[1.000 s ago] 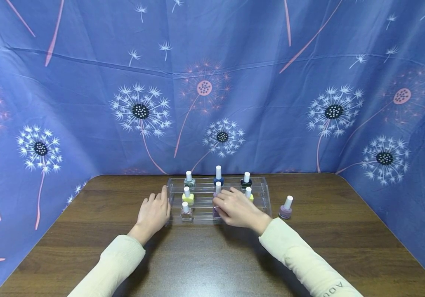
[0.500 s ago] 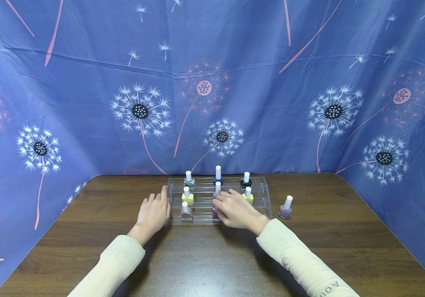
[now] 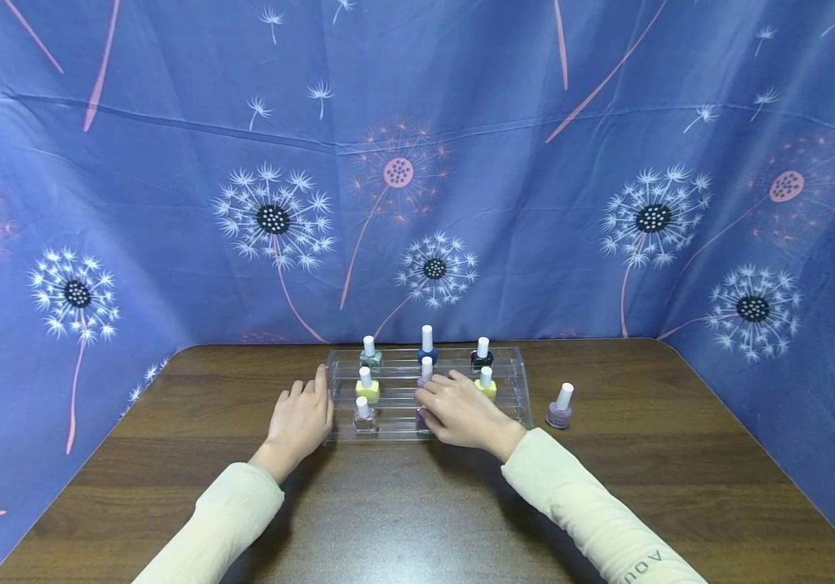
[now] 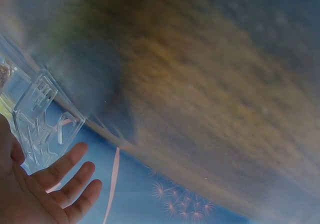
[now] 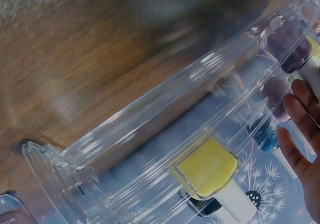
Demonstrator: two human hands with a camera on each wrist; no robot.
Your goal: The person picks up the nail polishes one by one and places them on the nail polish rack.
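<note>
A clear acrylic tiered rack [image 3: 399, 435] holds several nail polish bottles with white caps. My right hand [image 3: 464, 410] is over its front tier, fingers curled at the white cap of a purple nail polish bottle [image 5: 289, 46], which stands in the middle of that tier. In the head view the hand hides most of that cap. Behind it on the middle tier is a lilac bottle [image 5: 276, 96]. My left hand [image 3: 301, 418] touches the rack's left end with its fingers extended; the left wrist view shows them beside the clear side panel [image 4: 37, 114].
Another mauve bottle [image 3: 559, 412] stands on the wooden table [image 3: 388, 519], right of the rack. Yellow bottles [image 3: 368, 391] sit left and right on the middle tier, a glittery one [image 3: 366, 418] front left. Blue [image 3: 427, 354] and dark [image 3: 482, 358] bottles are behind. A blue curtain hangs beyond.
My right hand has shifted slightly down and left, showing more of the right yellow bottle. The left hand stays at the rack's end.
</note>
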